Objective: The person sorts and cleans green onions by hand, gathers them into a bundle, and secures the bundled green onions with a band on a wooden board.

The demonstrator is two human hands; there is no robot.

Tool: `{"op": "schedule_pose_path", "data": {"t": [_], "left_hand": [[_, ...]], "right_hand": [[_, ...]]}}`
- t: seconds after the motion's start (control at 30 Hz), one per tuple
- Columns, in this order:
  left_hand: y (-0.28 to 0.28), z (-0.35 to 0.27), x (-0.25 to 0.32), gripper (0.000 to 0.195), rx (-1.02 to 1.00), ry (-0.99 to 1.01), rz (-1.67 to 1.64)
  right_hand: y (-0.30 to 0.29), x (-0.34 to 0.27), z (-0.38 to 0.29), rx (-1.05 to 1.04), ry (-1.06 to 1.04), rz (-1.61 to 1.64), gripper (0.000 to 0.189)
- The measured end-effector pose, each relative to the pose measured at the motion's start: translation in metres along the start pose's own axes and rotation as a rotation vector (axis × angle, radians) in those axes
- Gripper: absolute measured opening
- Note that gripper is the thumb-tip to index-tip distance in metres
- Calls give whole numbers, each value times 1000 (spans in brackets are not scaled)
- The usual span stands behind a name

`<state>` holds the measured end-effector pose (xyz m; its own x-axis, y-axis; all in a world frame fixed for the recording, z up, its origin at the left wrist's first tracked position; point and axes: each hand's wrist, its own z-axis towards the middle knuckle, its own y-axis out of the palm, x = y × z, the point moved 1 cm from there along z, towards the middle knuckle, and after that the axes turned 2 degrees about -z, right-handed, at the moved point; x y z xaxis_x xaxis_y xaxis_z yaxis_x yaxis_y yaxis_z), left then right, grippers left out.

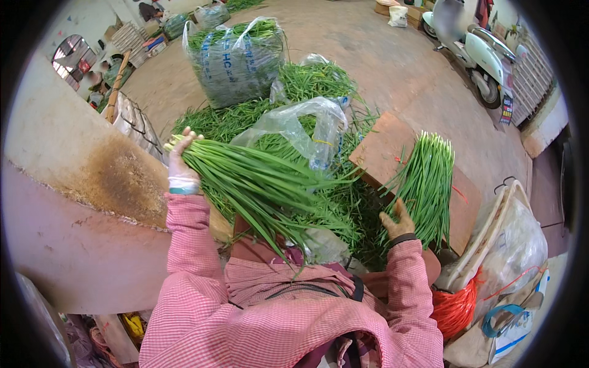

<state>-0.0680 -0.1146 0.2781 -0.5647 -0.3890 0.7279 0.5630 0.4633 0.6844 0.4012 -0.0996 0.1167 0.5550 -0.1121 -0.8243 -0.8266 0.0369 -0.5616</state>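
My left hand [184, 158] grips a large bunch of garlic chives [248, 177] by the pale stem ends, and the green leaves fan out to the right above my lap. Thumb and fingers apart, my right hand [398, 221] is beside a second bunch of chives [425, 188] and holds nothing. That bunch lies on a reddish-brown board [384, 142], its pale ends pointing away from me. Loose greens [221, 122] are heaped in front of me, with an open clear plastic bag [287, 119] among them.
A full plastic bag of greens [234, 64] stands beyond the heap. Red plastic twine [455, 308] hangs at my right, near a clear plastic bundle [520, 244]. A stained wall [124, 179] borders my left side. A scooter [483, 55] is parked at the far right.
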Motion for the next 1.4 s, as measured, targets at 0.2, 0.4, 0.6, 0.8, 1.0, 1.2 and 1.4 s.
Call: {"op": "schedule_pose_path", "data": {"t": [0.2,0.4,0.6,0.8,1.0,1.2,1.4], "left_hand": [[61,-85,-65,37,-252,-70,38],[65,-104,-85,53,-297,-64,-345],[34,-98,-54,68,-247,180,-353],[-5,-87,2,54,-141,319,-586],[35,-115,-37,64,-243,-76,-431],[67,-96,-67,48,-475,313,91],[83,-91,-112,16,-312,-147,312]], "right_hand": [[26,-199,-44,-65,-940,148,115],[85,-217,-29,-532,-575,22,85],[108,-326,-38,-494,-950,-280,72],[166,-372,-63,-734,-1181,-468,110],[114,-281,-58,-499,-938,-123,94],[64,-204,-80,-357,-577,-54,87],[36,-157,-91,-273,-446,-82,85]]}}
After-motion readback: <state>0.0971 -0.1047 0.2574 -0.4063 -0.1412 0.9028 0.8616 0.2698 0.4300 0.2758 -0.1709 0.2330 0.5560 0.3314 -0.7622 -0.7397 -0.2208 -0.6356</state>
